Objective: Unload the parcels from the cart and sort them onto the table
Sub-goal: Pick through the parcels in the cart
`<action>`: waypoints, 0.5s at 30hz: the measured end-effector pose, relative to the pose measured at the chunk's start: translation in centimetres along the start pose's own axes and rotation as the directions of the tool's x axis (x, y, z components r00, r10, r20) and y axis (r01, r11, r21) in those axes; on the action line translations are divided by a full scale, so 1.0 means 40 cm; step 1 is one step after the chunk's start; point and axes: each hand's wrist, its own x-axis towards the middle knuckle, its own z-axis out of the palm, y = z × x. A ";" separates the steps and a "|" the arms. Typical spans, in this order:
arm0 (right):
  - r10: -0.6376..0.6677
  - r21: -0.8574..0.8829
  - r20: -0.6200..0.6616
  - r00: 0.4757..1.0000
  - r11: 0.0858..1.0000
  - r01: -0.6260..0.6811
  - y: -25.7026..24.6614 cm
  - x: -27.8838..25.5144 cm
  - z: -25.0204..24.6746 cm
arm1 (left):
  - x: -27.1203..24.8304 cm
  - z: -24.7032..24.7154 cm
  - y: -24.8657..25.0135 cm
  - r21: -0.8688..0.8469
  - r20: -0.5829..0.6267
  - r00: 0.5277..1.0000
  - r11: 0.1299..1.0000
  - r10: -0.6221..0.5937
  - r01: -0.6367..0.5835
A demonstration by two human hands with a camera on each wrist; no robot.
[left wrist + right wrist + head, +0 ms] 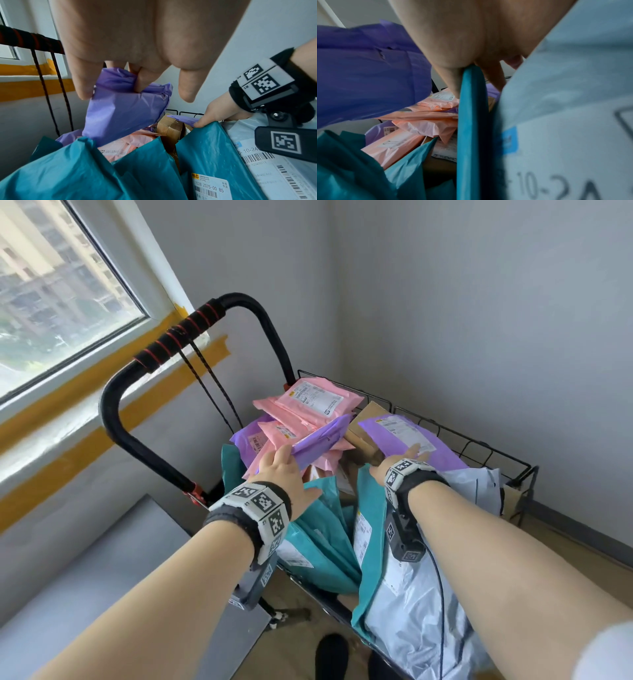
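The wire cart (479, 446) in front of me is heaped with parcels. My left hand (279, 470) grips 1 purple mailer (320, 441) above the pile; my right hand (399, 462) reaches flat, fingers straight, onto another purple parcel (404, 436).

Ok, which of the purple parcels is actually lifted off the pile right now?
The narrow purple parcel gripped by the left hand; it is tilted up over the pink mailers. The wider purple parcel under the right hand lies flat in the cart.
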 end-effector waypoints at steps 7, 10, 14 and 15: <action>-0.015 0.025 -0.021 1.000 1.000 0.016 -0.011 -0.012 -0.012 | -0.023 0.011 0.024 -0.023 0.044 0.998 0.999 -0.040 0.041; 0.044 0.091 -0.036 0.998 0.995 -0.041 -0.011 -0.019 0.007 | -0.026 0.005 0.025 -0.014 0.033 0.999 0.999 -0.036 0.037; 0.120 0.213 -0.078 0.990 0.972 -0.101 -0.003 -0.016 0.019 | -0.030 0.007 0.018 -0.024 0.013 0.999 0.999 -0.047 0.047; 0.120 0.216 -0.088 0.989 0.971 -0.098 0.000 -0.009 0.024 | -0.032 0.010 0.019 -0.024 0.015 0.999 0.999 -0.041 0.041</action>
